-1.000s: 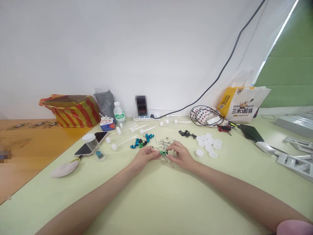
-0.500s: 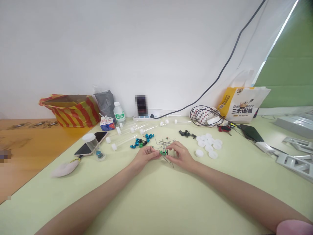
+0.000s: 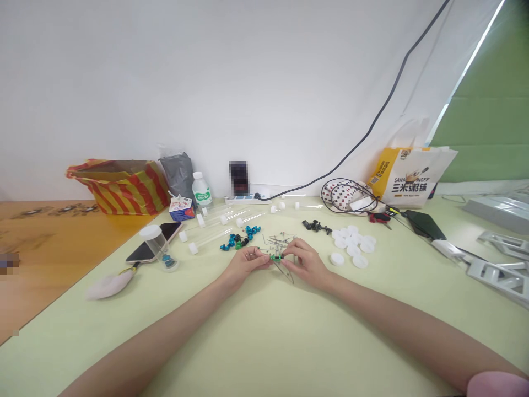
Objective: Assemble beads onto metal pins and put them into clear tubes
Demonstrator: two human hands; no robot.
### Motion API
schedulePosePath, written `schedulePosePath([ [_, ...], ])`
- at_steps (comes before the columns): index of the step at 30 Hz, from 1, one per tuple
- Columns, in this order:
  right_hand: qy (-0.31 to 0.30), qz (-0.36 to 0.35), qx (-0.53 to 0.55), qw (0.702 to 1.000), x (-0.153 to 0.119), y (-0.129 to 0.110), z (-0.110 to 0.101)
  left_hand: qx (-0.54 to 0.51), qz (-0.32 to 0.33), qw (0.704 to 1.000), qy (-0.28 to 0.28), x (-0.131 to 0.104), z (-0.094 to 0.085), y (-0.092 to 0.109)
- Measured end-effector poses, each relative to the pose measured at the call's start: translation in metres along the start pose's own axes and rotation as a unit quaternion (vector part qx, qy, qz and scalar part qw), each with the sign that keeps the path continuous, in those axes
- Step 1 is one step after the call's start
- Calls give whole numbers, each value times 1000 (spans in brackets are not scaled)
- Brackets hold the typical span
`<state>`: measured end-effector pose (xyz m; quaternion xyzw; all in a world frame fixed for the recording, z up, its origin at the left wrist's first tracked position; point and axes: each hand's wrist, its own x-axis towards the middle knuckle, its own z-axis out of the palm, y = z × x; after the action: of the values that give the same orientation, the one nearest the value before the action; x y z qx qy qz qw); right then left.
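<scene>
Between my two hands is a small green and black part [image 3: 276, 257] with thin metal rods about it. My left hand [image 3: 244, 266] pinches its left side along with a thin rod. The fingers of my right hand [image 3: 305, 263] are closed on the part's dark right end. Thin metal rods [image 3: 280, 240] lie on the table just behind the hands. Blue, black and green small pieces [image 3: 239, 239] are heaped to the left, and black pieces [image 3: 316, 226] lie behind to the right. White round caps [image 3: 353, 240] are scattered right of my right hand.
Clear tubes with white caps [image 3: 212, 237] lie at the back left, near a phone [image 3: 144, 251] and an upright clear container [image 3: 159, 248]. A bottle [image 3: 201, 190] and striped bag [image 3: 124, 187] stand behind. Cables, pliers [image 3: 378, 218] and a paper bag [image 3: 413, 176] are at the right.
My right hand's fingertips have drawn together around the dark end of the green part. My left hand has hardly moved.
</scene>
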<state>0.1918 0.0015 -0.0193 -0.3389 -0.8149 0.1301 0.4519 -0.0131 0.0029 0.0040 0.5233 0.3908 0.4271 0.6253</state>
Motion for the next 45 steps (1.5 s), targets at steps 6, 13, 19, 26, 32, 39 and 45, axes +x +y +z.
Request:
schedulePosePath([
  [6,-6,4,-5,1000,0,-1,0,-6,-12,1000,-7,2,-3,-1],
  [13,-9,8,-3,1000,2,-5,-2,-4,-9,1000,-1,2,-1,-1],
  [19,-6,6,2,1000,1,-4,-2,-3,-2,1000,0,-1,0,1],
  [26,-6,3,1,1000,1,-2,-1,-2,-4,1000,-4,2,-2,-1],
  [32,-9,5,-2,1000,1,-5,-3,0,-3,1000,-4,2,-2,-2],
  [39,-4,0,-1,1000,1,-5,-2,1,-5,1000,-6,1,-2,-1],
  [45,-2,-5,-3,1000,1,-5,-2,-3,-9,1000,-11,2,-2,-1],
])
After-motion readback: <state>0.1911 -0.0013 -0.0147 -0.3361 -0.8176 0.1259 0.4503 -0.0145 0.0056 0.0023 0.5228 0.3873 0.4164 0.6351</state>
